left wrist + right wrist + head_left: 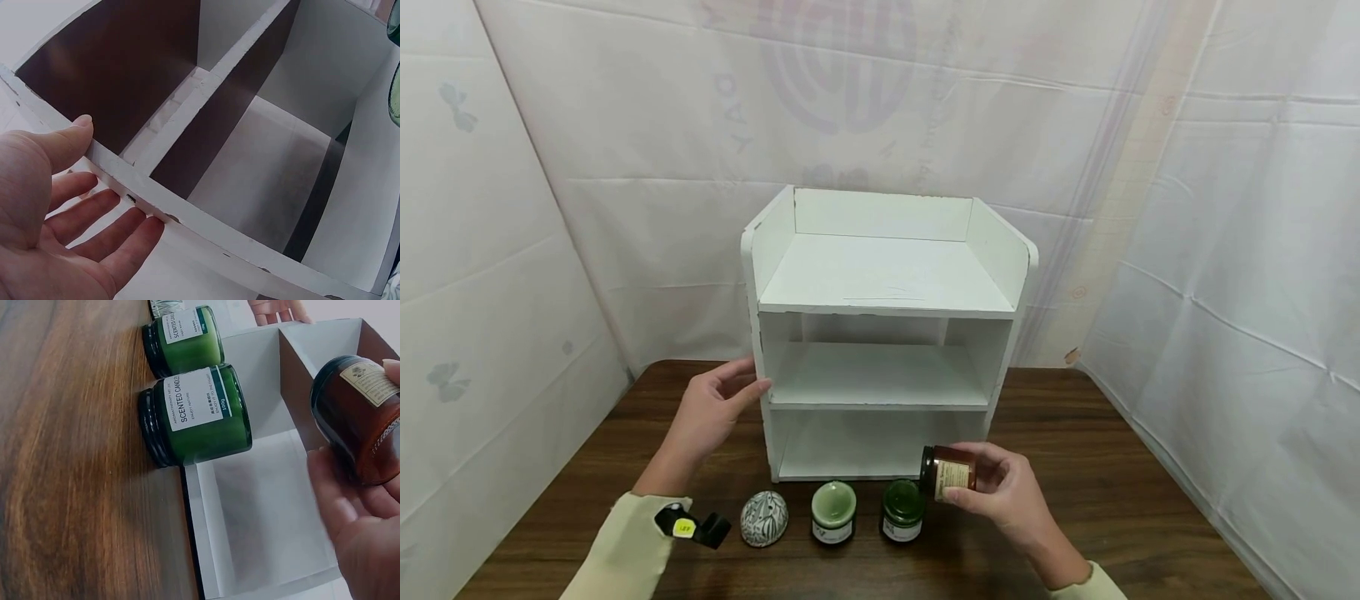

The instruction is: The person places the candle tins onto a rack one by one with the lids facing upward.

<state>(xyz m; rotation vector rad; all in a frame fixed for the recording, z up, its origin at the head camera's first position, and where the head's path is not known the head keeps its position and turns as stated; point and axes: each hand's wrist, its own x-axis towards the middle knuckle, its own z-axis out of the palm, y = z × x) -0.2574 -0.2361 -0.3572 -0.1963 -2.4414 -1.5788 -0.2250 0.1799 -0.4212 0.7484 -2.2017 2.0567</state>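
Lying sideways in the right hand (1011,492), brown jar (949,472) points its lid left.

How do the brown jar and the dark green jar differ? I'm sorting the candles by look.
The brown jar is amber glass with a tan label; the dark green jar is green with a white label reading "scented candle". The right hand holds the brown jar tilted on its side above the table; the dark green jar stands upright on it, untouched. Both are small, round, labelled jars in front of the white shelf.
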